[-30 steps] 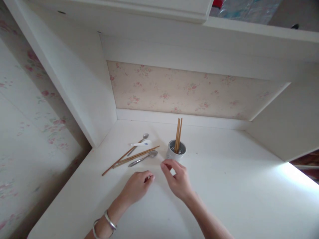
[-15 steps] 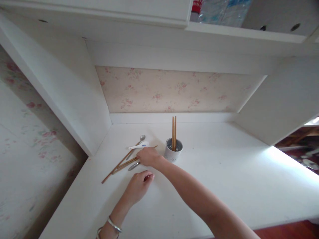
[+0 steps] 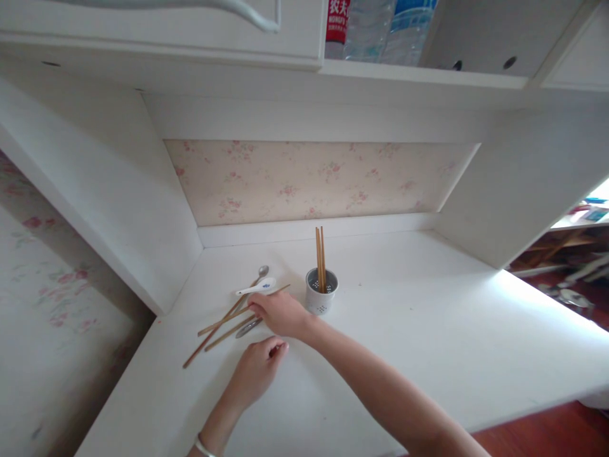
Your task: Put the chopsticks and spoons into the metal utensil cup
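My right hand (image 3: 280, 313) reaches over a loose pile of cutlery, its fingers pinched on a wooden chopstick (image 3: 216, 326). Under and beside it lie another chopstick (image 3: 223, 337) and a darker one (image 3: 202, 348). A metal handle (image 3: 248, 327) shows below the hand; its other end is hidden. Beyond the fingers are a white spoon (image 3: 257, 287) with a blue mark and a metal spoon (image 3: 263, 271). My left hand (image 3: 257, 371) rests nearer to me, curled closed, with nothing visible in it. Just right of the pile stands a perforated utensil holder (image 3: 320, 303) with upright chopsticks (image 3: 320, 254).
All this is on a white desktop (image 3: 390, 330), with a side panel (image 3: 157, 222) at left and another (image 3: 514, 184) at right. Overhead, a shelf (image 3: 428, 75) holds plastic bottles (image 3: 368, 32). Flowered wallpaper (image 3: 304, 178) covers the back.
My right hand has shifted slightly left, and the chopstick at its fingers has swung apart from the one beside it. My left hand stays curled. The camera view has turned a little right.
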`<state>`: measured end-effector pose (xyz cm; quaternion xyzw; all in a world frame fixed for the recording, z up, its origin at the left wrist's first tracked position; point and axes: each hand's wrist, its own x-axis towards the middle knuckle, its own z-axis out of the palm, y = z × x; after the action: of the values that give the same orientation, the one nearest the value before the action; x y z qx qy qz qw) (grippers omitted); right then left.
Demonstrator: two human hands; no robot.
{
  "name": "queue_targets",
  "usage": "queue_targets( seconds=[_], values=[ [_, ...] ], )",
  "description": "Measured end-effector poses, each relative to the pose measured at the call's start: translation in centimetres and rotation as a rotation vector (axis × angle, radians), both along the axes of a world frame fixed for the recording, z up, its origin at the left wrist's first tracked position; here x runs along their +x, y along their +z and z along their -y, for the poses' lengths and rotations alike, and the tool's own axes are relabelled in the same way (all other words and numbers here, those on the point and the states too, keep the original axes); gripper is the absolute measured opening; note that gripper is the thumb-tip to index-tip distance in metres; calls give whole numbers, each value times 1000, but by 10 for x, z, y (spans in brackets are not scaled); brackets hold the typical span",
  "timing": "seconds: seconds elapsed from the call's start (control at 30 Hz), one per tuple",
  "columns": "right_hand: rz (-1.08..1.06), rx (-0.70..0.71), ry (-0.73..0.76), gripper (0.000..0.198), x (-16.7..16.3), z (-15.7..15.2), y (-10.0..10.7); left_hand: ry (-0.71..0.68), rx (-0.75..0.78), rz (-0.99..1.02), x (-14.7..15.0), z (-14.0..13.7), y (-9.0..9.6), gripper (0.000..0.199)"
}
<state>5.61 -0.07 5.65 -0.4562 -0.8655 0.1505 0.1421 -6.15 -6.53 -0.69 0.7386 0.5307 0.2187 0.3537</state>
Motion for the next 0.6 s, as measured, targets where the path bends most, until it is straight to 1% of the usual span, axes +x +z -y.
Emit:
queue_targets(
  seconds=[0.03,0.1,0.2,0.27,0.3,0.33,0.4,0.43,0.53,0.6],
  values=[
    [-126,-14,13,29,4,9,5,15,4,-10,1,0,-1,34],
    [-449,-80,45,26,13,27,14,51,3,-6,4,-1,-4,33],
    [-866,-208,50,23,30,50,24,69,-18,94,11,-5,-6,28],
    [-1105,-264,25,23,44,56,30,75,-5,177,18,-9,-6,25],
    [-1217,-271,7,28,52,56,33,88,19,209,22,-11,-7,25],
    [-1316,-262,-21,38,61,54,37,106,51,236,27,-14,-8,27],
    [-1458,-212,-106,55,81,44,46,144,114,274,39,-19,-10,34],
    [-1503,-182,-164,55,91,38,50,158,134,290,45,-21,-12,39],
    [-1581,-105,-330,37,122,14,63,182,165,353,66,-32,-16,52],
    [-1580,-54,-411,29,138,-2,69,190,176,415,80,-41,-16,62]
  ],
)
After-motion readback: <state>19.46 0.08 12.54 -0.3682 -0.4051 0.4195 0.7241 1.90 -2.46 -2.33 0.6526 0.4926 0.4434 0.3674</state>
